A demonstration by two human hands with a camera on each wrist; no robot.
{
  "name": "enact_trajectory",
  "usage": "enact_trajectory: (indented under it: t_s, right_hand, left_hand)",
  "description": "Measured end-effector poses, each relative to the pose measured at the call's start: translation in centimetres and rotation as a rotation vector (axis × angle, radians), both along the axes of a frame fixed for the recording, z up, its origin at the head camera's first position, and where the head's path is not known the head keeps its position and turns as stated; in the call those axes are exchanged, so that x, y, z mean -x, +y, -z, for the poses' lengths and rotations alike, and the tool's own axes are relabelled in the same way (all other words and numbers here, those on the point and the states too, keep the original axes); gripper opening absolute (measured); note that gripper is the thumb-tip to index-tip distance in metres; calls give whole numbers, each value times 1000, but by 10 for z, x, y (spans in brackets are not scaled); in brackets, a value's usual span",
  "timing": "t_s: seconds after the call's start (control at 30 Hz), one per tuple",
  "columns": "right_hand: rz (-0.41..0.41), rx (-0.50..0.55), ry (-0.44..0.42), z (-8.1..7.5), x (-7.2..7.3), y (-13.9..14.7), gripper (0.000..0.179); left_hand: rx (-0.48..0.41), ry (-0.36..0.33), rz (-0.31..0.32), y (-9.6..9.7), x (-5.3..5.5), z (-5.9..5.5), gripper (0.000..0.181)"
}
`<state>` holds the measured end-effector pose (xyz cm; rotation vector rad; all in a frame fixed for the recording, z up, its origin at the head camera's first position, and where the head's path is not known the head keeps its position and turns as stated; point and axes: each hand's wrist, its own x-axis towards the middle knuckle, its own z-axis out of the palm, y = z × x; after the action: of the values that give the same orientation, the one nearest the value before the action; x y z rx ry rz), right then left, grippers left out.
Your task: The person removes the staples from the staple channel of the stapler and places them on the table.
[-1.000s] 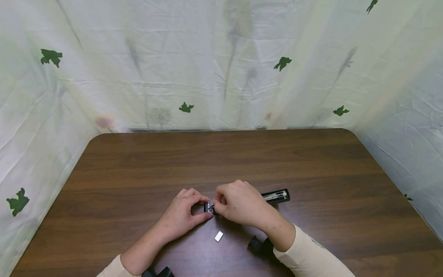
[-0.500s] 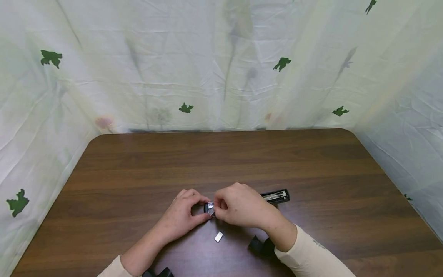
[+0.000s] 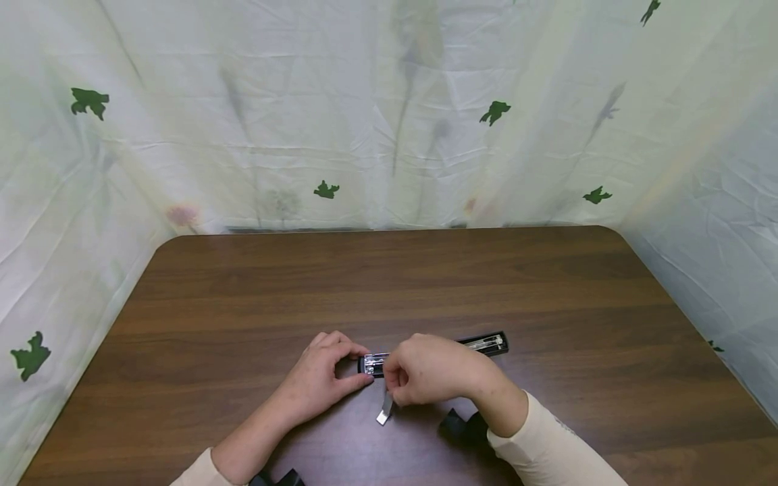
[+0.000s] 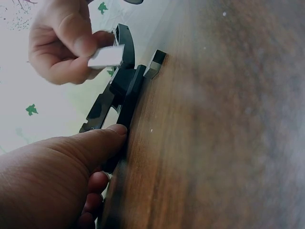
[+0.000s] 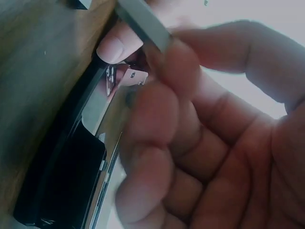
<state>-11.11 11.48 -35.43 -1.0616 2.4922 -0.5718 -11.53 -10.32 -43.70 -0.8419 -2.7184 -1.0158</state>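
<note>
An opened black stapler (image 3: 486,343) lies on the table, its metal inner track showing. My left hand (image 3: 319,378) holds its left end between thumb and fingers, with the thumb (image 4: 112,136) along the near side. My right hand (image 3: 428,370) pinches a short silvery strip of staples (image 4: 107,57) between thumb and index finger, raised off the stapler. In the right wrist view this strip (image 5: 145,21) is blurred at the fingertips. A second short strip of staples (image 4: 155,64) lies on the table on the near side of the stapler; the head view shows the two overlapping.
The brown wooden table (image 3: 389,283) reaches back to a pale curtain (image 3: 377,135) with green leaf-shaped patches. Black wrist-worn devices show under both forearms, one below the right wrist (image 3: 462,426).
My right hand has moved from the stapler's left end toward the near side and slightly right, with the staple strip. More of the stapler's track shows. The left hand stays put.
</note>
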Motion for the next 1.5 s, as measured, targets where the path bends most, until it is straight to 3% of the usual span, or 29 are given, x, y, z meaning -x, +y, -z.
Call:
enact_trajectory:
  t_s: [0.23, 0.37, 0.87, 1.5]
  right_hand:
    - [-49, -84, -54, -1, -3, 1, 19]
    - [-61, -101, -36, 0, -4, 0, 19]
    - [5, -173, 78, 3, -2, 0, 23]
    - [46, -173, 88, 2, -1, 1, 16]
  left_hand:
    - [3, 6, -3, 0, 1, 0, 31]
    - [4, 6, -2, 0, 1, 0, 31]
    - [6, -5, -7, 0, 0, -1, 31]
    - [13, -1, -7, 0, 0, 1, 33]
